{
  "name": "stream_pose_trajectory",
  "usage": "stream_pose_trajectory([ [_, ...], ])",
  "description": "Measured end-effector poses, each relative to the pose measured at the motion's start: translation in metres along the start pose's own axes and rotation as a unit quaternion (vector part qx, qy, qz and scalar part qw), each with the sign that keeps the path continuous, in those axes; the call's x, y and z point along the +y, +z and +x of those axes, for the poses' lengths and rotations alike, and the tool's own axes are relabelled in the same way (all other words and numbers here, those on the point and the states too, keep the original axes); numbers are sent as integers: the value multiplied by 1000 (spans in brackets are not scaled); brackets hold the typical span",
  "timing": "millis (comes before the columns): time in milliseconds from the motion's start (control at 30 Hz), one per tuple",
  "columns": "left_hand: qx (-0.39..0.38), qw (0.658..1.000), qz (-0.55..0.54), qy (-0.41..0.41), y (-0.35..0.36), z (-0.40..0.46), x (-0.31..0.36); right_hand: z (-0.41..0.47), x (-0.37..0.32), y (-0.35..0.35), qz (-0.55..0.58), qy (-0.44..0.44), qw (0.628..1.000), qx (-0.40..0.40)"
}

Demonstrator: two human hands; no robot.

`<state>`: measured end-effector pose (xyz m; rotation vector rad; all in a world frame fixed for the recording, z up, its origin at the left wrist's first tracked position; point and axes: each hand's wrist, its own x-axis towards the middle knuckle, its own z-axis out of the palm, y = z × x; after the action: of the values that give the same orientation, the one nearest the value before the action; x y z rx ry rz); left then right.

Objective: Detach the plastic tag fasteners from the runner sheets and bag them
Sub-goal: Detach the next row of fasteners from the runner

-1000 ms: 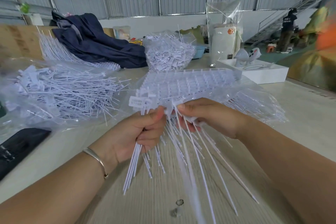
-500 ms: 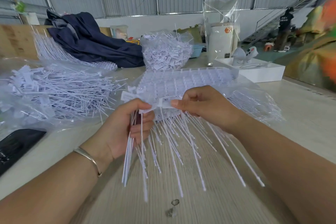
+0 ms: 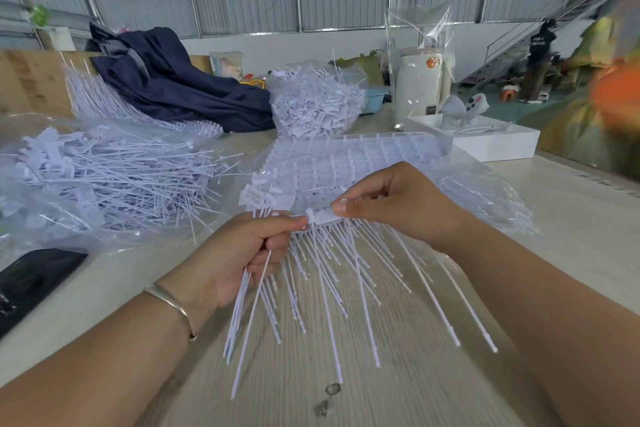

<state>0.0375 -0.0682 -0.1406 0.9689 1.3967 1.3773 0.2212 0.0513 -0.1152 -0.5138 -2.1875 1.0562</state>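
My left hand grips a bundle of loose white tag fasteners, their thin tails pointing down toward me. My right hand pinches the head end of a runner sheet whose fasteners fan downward over the table. Thumb and finger of both hands meet at one fastener head between them. Behind the hands lies a stack of runner sheets in clear plastic. To the left a clear bag holds many detached fasteners.
A wooden table carries another heap of fasteners, a dark blue garment, a white box and a black object at the left edge. A person stands far right by stairs.
Both hands have risen slightly and drawn apart. The right hand now pinches the strip's head with fingers lifted, and the fastener tails have spread into a wider fan.
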Motion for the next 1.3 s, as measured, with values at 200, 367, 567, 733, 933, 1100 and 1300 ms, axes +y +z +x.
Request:
stream_pose_trajectory([
  [200, -38, 996, 81, 2, -3, -2, 6, 0, -1, -6, 20, 51, 997, -52],
  [367, -88, 991, 101, -26, -6, -6, 10, 1, -6, -9, 22, 63, 994, -92],
  [567, -28, 981, 192, -27, 5, -3, 9, -1, -7, -6, -12, 85, 989, -122],
  [733, 205, 900, 378, 74, -3, 1, 5, -3, -10, -1, -54, 58, 995, -61],
  [933, 109, 987, 119, 10, -3, 2, 1, 2, -1, 0, 11, 49, 999, 9],
  [1100, 67, 996, 15, -60, -2, 2, -2, 2, 3, -2, 39, 62, 997, -19],
  [1300, 11, 998, -27, -48, 3, -1, 3, 3, 6, 3, 53, 34, 998, -29],
])
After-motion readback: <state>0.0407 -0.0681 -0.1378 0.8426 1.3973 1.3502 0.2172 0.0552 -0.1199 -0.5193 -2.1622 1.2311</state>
